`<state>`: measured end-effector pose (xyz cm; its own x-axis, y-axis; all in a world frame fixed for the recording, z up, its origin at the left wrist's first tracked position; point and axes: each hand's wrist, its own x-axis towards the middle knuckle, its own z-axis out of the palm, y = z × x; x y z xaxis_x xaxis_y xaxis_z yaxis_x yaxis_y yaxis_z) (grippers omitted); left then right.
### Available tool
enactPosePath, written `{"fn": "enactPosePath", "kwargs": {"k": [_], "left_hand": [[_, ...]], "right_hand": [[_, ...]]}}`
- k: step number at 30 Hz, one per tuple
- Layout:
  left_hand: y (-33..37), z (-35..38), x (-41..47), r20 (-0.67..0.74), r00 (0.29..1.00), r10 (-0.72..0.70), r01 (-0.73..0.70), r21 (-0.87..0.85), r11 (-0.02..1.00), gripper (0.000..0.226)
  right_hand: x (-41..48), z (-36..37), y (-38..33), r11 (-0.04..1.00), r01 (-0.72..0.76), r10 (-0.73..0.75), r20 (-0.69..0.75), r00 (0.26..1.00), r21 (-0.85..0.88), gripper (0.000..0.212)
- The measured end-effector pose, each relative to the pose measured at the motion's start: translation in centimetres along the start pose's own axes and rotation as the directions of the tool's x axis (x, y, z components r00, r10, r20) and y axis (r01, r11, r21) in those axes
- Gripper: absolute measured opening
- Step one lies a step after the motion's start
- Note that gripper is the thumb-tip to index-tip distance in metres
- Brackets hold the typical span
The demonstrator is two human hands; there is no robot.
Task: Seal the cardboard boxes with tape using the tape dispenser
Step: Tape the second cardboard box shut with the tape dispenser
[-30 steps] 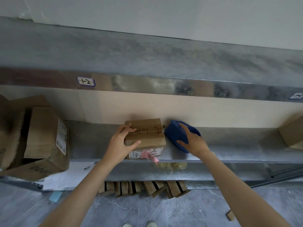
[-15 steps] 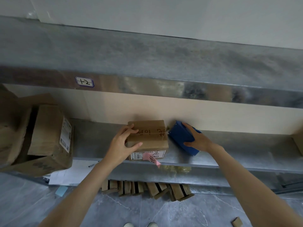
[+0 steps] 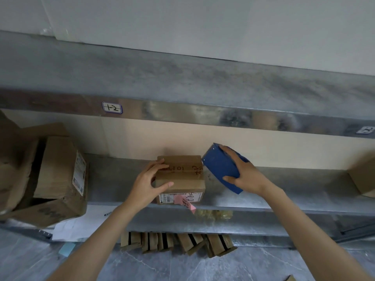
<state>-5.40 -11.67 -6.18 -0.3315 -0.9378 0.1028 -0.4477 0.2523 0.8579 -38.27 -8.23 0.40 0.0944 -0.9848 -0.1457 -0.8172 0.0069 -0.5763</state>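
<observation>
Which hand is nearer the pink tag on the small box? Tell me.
Left. The left hand grips the box just up-left of the pink tag; the right hand holds the blue tape dispenser farther off, upper right.

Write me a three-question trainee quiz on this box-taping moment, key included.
1. Which of the hands holds the blue tape dispenser? A) left B) right C) neither
2. True or false: the left hand grips the small cardboard box standing on the metal shelf.
3. Fill in: the tag hanging at the box's front is ____ in colour.
Key: 1 B, the right hand. 2 True. 3 pink.
</observation>
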Motion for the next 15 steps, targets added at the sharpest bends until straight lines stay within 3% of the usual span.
{"fn": "enactPosePath", "kwargs": {"k": [6, 10, 15], "left_hand": [[0.3, 0.5, 0.0, -0.064, 0.998, 0.008, -0.011, -0.042, 0.999, 0.077], [0.3, 0.6, -0.2, -0.083, 0.996, 0.022, -0.028, -0.073, 0.997, 0.072], [0.2, 0.8, -0.3, -0.106, 0.994, -0.003, -0.01, -0.122, 0.992, 0.069]], "right_hand": [[-0.6, -0.7, -6.2, 0.985, 0.114, -0.13, -0.13, 0.983, -0.128, 0.092], [0.8, 1.3, -9.6, 0.956, 0.222, -0.234, -0.04, 0.972, -0.194, 0.084], [2.2, 3.6, -11.0, 0.927, 0.242, -0.224, 0.092, 0.97, -0.287, 0.054]]}}
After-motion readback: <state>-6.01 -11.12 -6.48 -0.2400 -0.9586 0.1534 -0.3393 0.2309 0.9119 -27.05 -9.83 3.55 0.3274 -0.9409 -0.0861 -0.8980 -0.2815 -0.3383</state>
